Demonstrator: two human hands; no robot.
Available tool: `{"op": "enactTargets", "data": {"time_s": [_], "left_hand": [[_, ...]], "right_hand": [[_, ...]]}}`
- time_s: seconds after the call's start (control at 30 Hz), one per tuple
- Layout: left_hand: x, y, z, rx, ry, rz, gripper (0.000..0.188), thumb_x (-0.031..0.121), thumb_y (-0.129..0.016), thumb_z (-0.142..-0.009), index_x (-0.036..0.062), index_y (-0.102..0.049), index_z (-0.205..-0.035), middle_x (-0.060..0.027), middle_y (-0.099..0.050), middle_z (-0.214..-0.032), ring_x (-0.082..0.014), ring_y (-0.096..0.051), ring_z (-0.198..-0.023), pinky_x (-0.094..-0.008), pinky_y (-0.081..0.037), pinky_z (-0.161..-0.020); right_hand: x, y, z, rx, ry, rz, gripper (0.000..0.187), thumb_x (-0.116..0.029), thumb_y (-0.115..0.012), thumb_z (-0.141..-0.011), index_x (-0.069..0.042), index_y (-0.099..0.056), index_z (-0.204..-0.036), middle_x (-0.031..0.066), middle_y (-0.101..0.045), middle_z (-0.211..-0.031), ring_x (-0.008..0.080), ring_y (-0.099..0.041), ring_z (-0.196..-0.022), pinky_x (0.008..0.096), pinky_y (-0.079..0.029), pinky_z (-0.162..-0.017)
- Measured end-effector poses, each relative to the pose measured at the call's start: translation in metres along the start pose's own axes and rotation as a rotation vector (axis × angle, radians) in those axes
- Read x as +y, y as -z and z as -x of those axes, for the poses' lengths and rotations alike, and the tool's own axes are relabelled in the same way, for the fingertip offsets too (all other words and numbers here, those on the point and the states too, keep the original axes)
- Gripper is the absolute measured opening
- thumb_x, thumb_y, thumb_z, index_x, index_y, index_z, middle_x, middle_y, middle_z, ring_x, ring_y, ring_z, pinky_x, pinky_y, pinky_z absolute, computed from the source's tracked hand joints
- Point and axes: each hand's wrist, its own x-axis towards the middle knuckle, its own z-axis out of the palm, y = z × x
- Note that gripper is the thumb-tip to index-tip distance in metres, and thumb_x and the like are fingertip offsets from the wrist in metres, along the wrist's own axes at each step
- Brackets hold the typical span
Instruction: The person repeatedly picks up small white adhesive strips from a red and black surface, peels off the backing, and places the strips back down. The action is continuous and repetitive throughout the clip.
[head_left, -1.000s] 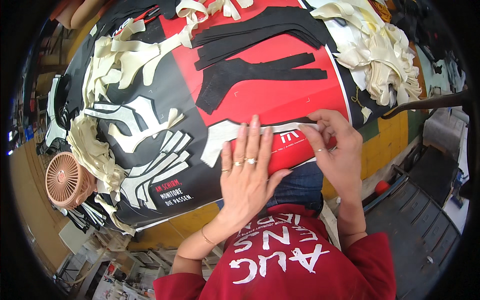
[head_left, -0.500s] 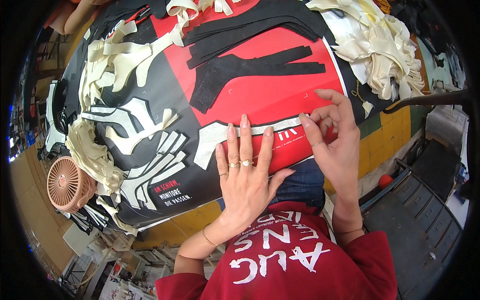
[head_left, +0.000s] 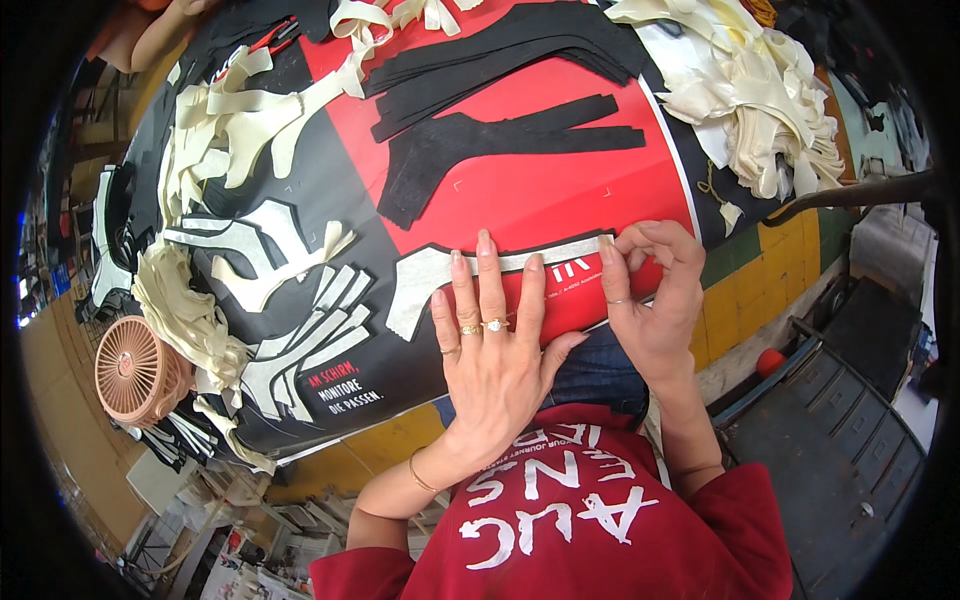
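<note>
Landmark = the cream strip [head_left: 470, 272], a long pale cut piece with a forked left end, lying flat across the red-and-black printed sheet [head_left: 560, 190] near the table's front edge. Left hand [head_left: 493, 352] lies palm down on the strip's middle, fingers straight and slightly spread, fingertips crossing the strip, rings on two fingers, bracelet at the wrist; it presses, grips nothing. Right hand [head_left: 655, 290] sits at the strip's right end, thumb and forefinger pinched together on that end, the other fingers curled loosely beside them. Just beyond the strip, further up the sheet: a black forked cut piece [head_left: 480, 150], and above it a stack of black cut pieces [head_left: 500, 65], fanned and overlapping. Left of the strip: a set of cream curved pieces [head_left: 300, 320] laid side by side, more cream offcuts [head_left: 230, 130] further up-left. Far right and above the strip: a loose heap of cream scraps [head_left: 760, 100] on the table corner. Well left of the strip, at the table edge: a small round pink fan [head_left: 135, 370]. No bins or trays visible on the table; the pieces lie straight on the sheet. Below-right of the strip, off the table: a dark metal drawer unit [head_left: 850, 430], drawers closed, contents not visible.
</note>
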Motion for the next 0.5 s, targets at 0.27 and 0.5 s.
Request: {"op": "enactTargets", "data": {"time_s": [0.27,0.5], "left_hand": [[-0.002,-0.001,-0.001,0.035,-0.026,0.025,0.081,0.055,-0.069,-0.081,0.0123,-0.047,-0.147,-0.0274,-0.032,-0.156,-0.0460,-0.031,-0.144,-0.0529,-0.021,-0.117],[0.003,0.003,0.001,0.009,0.015,0.148,0.082,0.049,-0.070,-0.083,0.0084,-0.043,-0.149,-0.0295,-0.024,-0.158,-0.0482,-0.028,-0.144,-0.0583,-0.023,-0.114]], "right_hand": [[-0.001,-0.008,-0.004,0.102,-0.064,0.057,0.038,-0.001,-0.075,-0.084,-0.006,-0.053,-0.114,-0.0019,-0.060,-0.076,0.0130,-0.051,-0.056,0.0311,-0.041,-0.067],[0.002,-0.011,-0.003,0.148,-0.097,-0.046,0.036,0.000,-0.075,-0.083,-0.005,-0.052,-0.110,0.0015,-0.059,-0.078,0.0142,-0.051,-0.057,0.0314,-0.040,-0.064]]}}
